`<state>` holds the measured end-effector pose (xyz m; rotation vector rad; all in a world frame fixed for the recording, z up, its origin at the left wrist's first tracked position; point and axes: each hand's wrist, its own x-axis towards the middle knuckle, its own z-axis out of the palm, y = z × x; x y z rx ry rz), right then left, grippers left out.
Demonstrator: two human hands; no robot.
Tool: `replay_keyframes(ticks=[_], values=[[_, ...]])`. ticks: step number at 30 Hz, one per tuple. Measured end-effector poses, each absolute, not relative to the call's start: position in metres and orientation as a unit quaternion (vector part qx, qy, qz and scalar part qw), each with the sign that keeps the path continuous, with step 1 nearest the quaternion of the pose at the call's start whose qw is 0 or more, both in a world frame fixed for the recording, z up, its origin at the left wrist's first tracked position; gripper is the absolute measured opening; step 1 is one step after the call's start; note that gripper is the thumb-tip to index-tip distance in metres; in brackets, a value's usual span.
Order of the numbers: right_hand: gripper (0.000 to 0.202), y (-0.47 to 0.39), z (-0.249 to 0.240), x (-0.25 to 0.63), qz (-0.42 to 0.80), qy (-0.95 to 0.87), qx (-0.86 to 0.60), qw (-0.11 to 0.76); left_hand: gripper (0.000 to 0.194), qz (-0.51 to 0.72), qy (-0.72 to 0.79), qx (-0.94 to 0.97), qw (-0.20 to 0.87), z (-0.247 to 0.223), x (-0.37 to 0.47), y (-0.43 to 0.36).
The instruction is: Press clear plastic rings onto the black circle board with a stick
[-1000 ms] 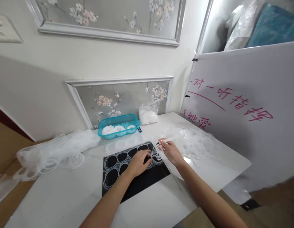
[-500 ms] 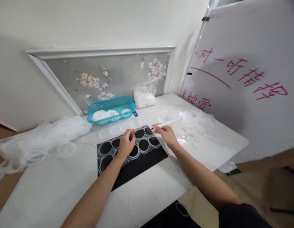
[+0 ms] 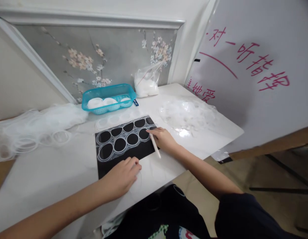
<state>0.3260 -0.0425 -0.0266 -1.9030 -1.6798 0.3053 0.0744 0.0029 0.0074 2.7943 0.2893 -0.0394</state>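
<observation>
A black sheet (image 3: 145, 148) lies on the white table, with a clear film (image 3: 113, 135) of round outlines in two rows over most of it. My right hand (image 3: 165, 140) is at the sheet's right end, closed on a slim white pen-like stick (image 3: 155, 146) that slants down towards me. Its fingertips reach the outline at the right of the lower row. At the sheet's front edge rests my left hand (image 3: 125, 175), fingers curled together. Whatever they may hold is hidden or too small to make out.
Behind the sheet stands a blue basket (image 3: 107, 89) with white round pads, beside a clear bag (image 3: 147, 81) of white material. Loose clear film scraps (image 3: 190, 116) are heaped at the right, and a pile of white film (image 3: 44, 124) at the left. A whiteboard (image 3: 263, 109) borders the right side.
My left hand has come off the film and back to the sheet's front edge. My right hand has moved nearer to me; the stick now points towards me. The view has tilted down.
</observation>
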Motion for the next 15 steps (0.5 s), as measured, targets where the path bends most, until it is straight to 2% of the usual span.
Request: replay_keyframes(ticks=[3, 5, 6, 7, 8, 9, 11, 13, 15], values=[[0.053, -0.063, -0.003, 0.321, 0.169, -0.601, -0.698, 0.351, 0.019, -0.033, 0.059, 0.987, 0.144, 0.007, 0.079, 0.009], [0.043, -0.098, 0.020, 0.323, 0.312, -0.581, -0.631, 0.408, 0.023, -0.028, 0.059, 0.986, 0.152, 0.007, 0.081, 0.013], [0.034, -0.120, 0.029, 0.325, 0.438, -0.588, -0.562, 0.383, 0.024, -0.024, 0.067, 0.985, 0.157, 0.007, 0.081, 0.016], [0.028, -0.145, 0.034, 0.326, 0.564, -0.595, -0.488, 0.300, 0.026, -0.016, 0.083, 0.983, 0.161, 0.007, 0.081, 0.018], [0.028, -0.169, 0.033, 0.325, 0.658, -0.583, -0.432, 0.203, 0.026, 0.001, 0.107, 0.981, 0.161, 0.007, 0.080, 0.019], [0.029, -0.191, 0.026, 0.324, 0.690, -0.554, -0.440, 0.151, 0.026, 0.027, 0.134, 0.978, 0.158, 0.007, 0.079, 0.018], [0.023, -0.227, -0.003, 0.317, 0.613, -0.500, -0.595, 0.141, 0.024, 0.092, 0.165, 0.970, 0.156, 0.008, 0.074, 0.008], [0.020, -0.247, -0.043, 0.308, 0.522, -0.445, -0.711, 0.156, 0.025, 0.118, 0.127, 0.967, 0.189, 0.007, 0.067, -0.016], [0.023, -0.254, -0.079, 0.303, 0.471, -0.415, -0.761, 0.162, 0.026, 0.049, 0.039, 0.963, 0.262, 0.004, 0.060, -0.048]])
